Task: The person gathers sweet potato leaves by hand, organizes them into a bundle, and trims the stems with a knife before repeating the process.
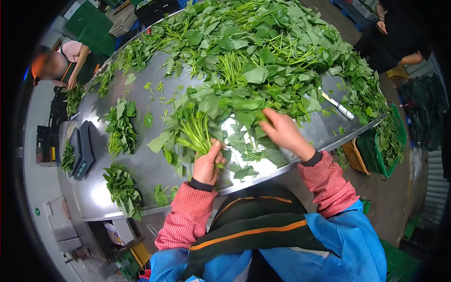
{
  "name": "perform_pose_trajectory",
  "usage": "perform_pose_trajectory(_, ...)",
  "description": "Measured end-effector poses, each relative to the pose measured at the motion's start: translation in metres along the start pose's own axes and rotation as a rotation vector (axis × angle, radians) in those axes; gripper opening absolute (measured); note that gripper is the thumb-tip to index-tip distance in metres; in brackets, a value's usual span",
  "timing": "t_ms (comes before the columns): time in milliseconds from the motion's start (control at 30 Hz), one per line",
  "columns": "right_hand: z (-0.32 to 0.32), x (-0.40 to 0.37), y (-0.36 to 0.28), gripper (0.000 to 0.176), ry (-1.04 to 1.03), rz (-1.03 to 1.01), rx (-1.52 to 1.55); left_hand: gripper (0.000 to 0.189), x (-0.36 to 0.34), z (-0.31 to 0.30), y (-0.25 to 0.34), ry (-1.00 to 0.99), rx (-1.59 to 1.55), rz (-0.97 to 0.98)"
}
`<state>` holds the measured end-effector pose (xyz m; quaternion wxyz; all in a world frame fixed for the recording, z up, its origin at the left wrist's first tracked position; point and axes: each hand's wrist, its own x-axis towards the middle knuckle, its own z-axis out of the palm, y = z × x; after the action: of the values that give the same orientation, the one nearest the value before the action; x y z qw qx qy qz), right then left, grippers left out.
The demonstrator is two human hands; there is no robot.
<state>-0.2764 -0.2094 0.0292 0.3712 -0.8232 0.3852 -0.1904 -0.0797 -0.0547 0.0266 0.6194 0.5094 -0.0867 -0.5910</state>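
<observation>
My left hand is wrapped round the stems of a bunch of leafy greens, its leaves pointing away from me over the metal table. To the right, my right hand has its fingers bent together at the edge of the leaves; whatever they hold is hidden and blurred. Beyond both hands spreads a large pile of leafy greens. Two separate bunches lie on the left part of the table.
A knife with a white handle lies right on the metal table. A dark scale stands at the left end. One person works at the far left, another stands far right. Below the right edge is a green crate.
</observation>
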Motion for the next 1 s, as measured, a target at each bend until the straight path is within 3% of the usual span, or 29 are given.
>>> perform_pose_trajectory(33,0.009,-0.002,-0.013,0.03,-0.029,0.008,-0.074,0.012,0.001,0.011,0.005,0.023,0.029,0.048)
perform_pose_trajectory(67,0.028,-0.005,-0.019,0.027,0.115,-0.201,-0.051,0.017,0.004,0.018,0.007,0.048,-0.029,0.095)
perform_pose_trajectory(100,0.04,-0.006,-0.026,0.023,0.064,-0.244,-0.119,0.018,0.013,0.01,0.003,-0.012,0.041,0.102)
perform_pose_trajectory(167,0.052,-0.011,-0.045,0.022,-0.035,-0.256,-0.183,0.017,0.022,0.013,0.001,0.052,0.042,0.132)
perform_pose_trajectory(267,0.049,-0.02,-0.041,0.015,-0.04,-0.208,-0.239,0.016,0.03,-0.001,0.015,0.263,-0.137,0.16)
perform_pose_trajectory(300,0.045,-0.023,-0.031,0.014,-0.05,-0.195,-0.263,0.015,0.03,-0.016,0.021,0.291,-0.206,0.072)
perform_pose_trajectory(333,0.03,-0.026,-0.033,0.012,-0.165,-0.131,-0.239,0.013,0.025,-0.017,0.032,0.354,-0.218,0.067)
perform_pose_trajectory(367,0.025,-0.03,-0.026,0.013,-0.178,-0.122,-0.076,0.012,0.02,-0.018,0.042,0.419,-0.231,0.062)
perform_pose_trajectory(433,0.016,-0.034,-0.017,0.015,-0.206,-0.098,0.251,0.01,0.025,-0.047,0.045,0.35,-0.34,0.1)
perform_pose_trajectory(533,0.002,-0.027,-0.019,0.023,-0.542,0.163,0.313,0.009,0.016,-0.05,0.054,0.394,-0.366,0.044)
perform_pose_trajectory(633,0.019,-0.029,-0.019,0.031,-0.504,-0.07,-0.388,0.009,0.015,-0.055,0.055,0.359,-0.349,0.043)
perform_pose_trajectory(667,0.013,-0.028,-0.032,0.042,-0.364,-0.14,-0.475,0.009,0.017,-0.066,0.051,0.331,-0.351,0.061)
perform_pose_trajectory(767,0.009,-0.009,-0.067,0.049,-0.076,-0.273,-0.151,0.009,0.01,-0.067,0.05,0.316,-0.315,0.033)
perform_pose_trajectory(867,0.046,0.012,-0.068,0.053,-0.248,-0.267,0.151,0.009,0.009,-0.061,0.042,0.197,-0.361,-0.023)
perform_pose_trajectory(967,0.086,0.015,-0.046,0.042,-0.562,-0.278,0.476,0.011,0.008,-0.06,0.048,0.098,-0.506,-0.029)
perform_pose_trajectory(1000,0.094,0.011,-0.039,0.038,-0.655,-0.092,0.517,0.014,0.008,-0.063,0.051,0.15,-0.509,-0.03)
